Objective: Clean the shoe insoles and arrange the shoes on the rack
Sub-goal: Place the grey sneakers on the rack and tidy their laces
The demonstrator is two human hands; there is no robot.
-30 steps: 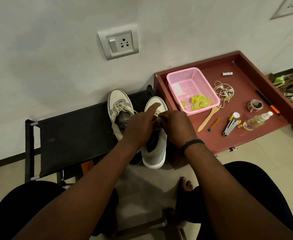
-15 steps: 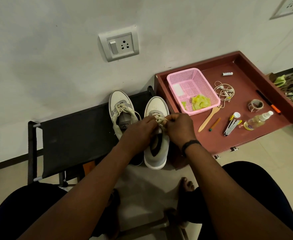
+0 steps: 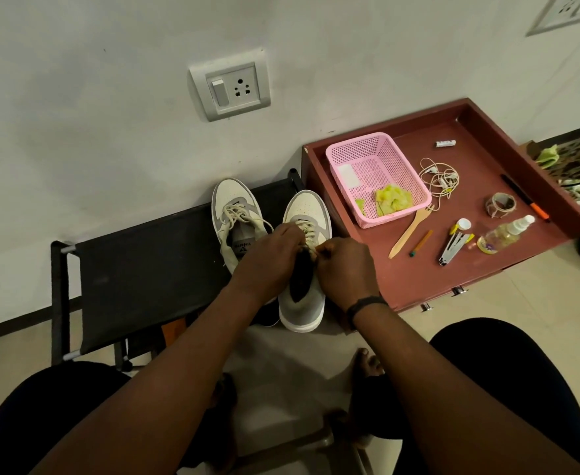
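Grey-and-white right sneaker [image 3: 303, 303] stood at the shoe rack's [image 3: 151, 269] right front edge beside its mate [image 3: 235, 217], and both hands, left [image 3: 268, 258] and right [image 3: 345, 269], had drawn together, pinching its laces [image 3: 310, 234], suggesting arranging was nearly finished.

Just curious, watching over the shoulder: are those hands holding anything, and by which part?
Both hands work the laces of the right-side sneaker on the rack: the right hand pinches a lace end, and the left hand grips beside it.

Left shoe [image 3: 237, 221] tongue: small logo, brand word too blurred to read. No other legible text.
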